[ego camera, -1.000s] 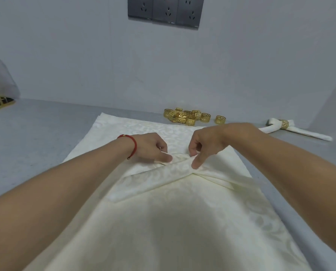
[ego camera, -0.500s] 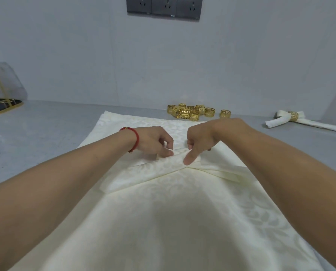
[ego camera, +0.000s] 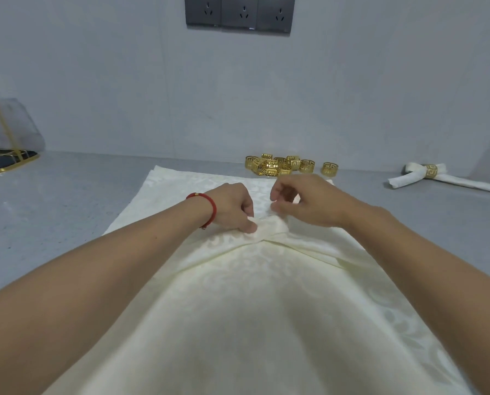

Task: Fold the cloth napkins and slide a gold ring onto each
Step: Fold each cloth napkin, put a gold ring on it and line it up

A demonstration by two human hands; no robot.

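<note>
- A person stands at a grey countertop [ego camera: 67, 201] with both bare forearms reaching forward over a large cream damask cloth [ego camera: 238, 323] spread flat on it.
- On top of that cloth lies a cream cloth napkin folded into a long band [ego camera: 269, 232], its two ends crossing in the middle.
- The left hand [ego camera: 232, 206], with a red cord bracelet [ego camera: 208, 206] on the wrist, is curled nearly closed, thumb and fingertips pinching the napkin at the crossing.
- The right hand [ego camera: 303, 201] is also curled, fingers bent down and gripping the raised fold of the same napkin just beside the left hand.
- Beyond the hands, near the wall, sits a loose cluster of gold openwork napkin rings [ego camera: 278, 165], one of them a little apart to the right.
- Well off to the right lies a finished white napkin [ego camera: 451, 182], already wearing a gold ring.
- At the far left edge stands a gold-framed black tray [ego camera: 7, 158].
- A dark grey socket panel [ego camera: 239, 12] is on the wall above.
</note>
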